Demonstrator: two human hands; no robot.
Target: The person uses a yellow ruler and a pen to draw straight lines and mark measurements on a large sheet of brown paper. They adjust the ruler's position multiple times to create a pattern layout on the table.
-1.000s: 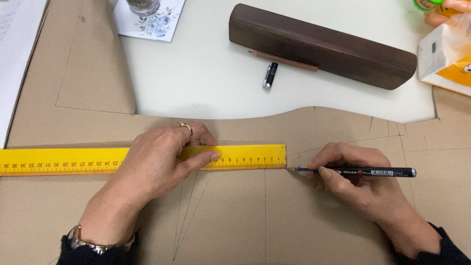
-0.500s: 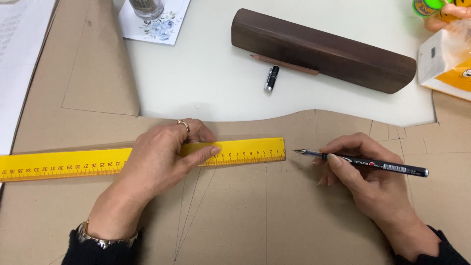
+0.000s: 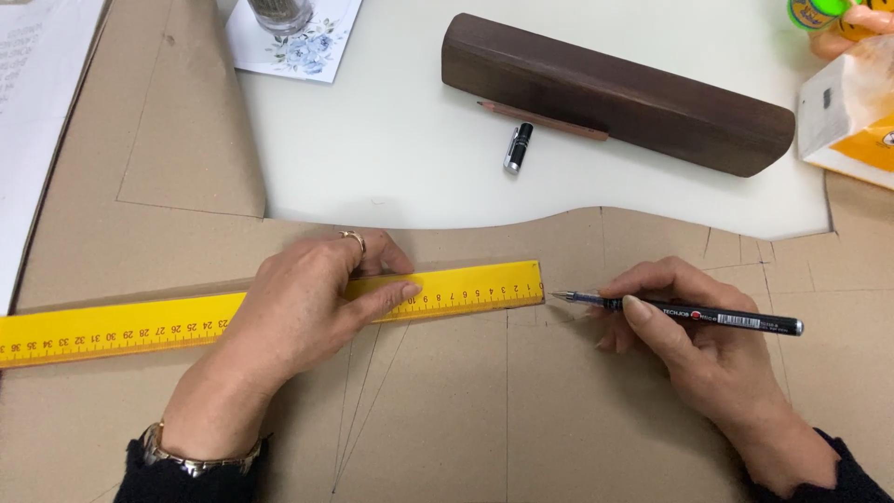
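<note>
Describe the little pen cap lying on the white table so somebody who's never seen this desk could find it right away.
Start at the long dark wooden block lying across the white table. Along its near edge lies a thin brown pencil; the pen cap sits just below the pencil's pointed end. It is short and black with a silver clip, unlike the long slim pencil beside it.

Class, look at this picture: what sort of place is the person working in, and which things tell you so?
Probably a pattern-drafting or sewing worktable. Brown paper with ruled lines covers the white table; the left hand presses a yellow ruler flat, and the right hand holds a pen at the ruler's end.
</note>
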